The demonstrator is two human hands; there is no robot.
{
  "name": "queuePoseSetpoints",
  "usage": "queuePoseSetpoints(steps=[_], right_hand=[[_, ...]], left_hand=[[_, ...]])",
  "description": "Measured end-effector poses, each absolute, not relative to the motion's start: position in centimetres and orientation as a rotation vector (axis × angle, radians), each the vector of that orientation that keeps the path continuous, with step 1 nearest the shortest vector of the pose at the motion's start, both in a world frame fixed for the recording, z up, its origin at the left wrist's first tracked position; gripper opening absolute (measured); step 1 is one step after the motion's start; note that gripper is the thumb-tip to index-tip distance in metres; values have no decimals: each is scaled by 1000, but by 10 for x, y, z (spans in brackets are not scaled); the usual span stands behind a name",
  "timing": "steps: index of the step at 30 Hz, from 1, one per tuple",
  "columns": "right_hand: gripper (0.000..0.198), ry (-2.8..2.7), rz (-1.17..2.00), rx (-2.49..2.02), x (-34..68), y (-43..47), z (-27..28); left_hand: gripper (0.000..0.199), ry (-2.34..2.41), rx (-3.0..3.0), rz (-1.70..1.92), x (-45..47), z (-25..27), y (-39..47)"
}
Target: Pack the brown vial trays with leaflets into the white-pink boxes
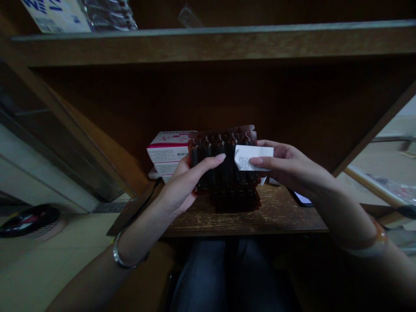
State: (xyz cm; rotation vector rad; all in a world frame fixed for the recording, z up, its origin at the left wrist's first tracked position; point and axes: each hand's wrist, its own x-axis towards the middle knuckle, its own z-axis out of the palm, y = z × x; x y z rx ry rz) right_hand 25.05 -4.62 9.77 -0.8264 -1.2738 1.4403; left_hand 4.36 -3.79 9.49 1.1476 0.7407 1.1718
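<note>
My left hand (191,177) grips a strip of dark brown plastic ampoules (220,162) by its left side, thumb laid across the front. More than one strip seems stacked there. At the strip's right end, my right hand (282,162) pinches a folded white paper leaflet (247,155) with small print, thumb on top. Its other fingers are behind the leaflet, and I cannot tell whether they also touch the ampoules. Below, another dark brown ampoule strip (236,201) lies on the wooden desk. White and pink boxes (167,152) are stacked left of the ampoules, just behind my left hand.
A phone (303,198) lies on the wooden desk (191,220) beyond my right wrist. Overhead runs a shelf edge (208,45) with a carton and a plastic bottle on it. A lined waste basket (35,223) stands on the floor at left. A black cable (146,201) crosses the desk's left side.
</note>
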Motion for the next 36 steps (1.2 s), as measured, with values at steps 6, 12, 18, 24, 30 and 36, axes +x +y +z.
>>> queuePoseSetpoints(steps=[6,12,18,24,30,36], right_hand=[[49,-1341,1261,-846,261,-43,96],[20,-1483,652,-844,276,-36,95],[32,-1774,133,-826,260,-42,88],[20,-1708,398,-879,248,-41,77],[32,-1224,1103,-985,251,-32,83],[29,-1244,1597,-862,257,-32,86]], left_hand=[[35,769,1085,1174,40,100,-37],[24,813,975,1263,37,115,-34],[21,793,856,1266,34,113,-29],[23,754,974,1182,34,104,-30],[29,709,1230,1183,27,101,-31],[26,711,1484,1165,21,100,-36]])
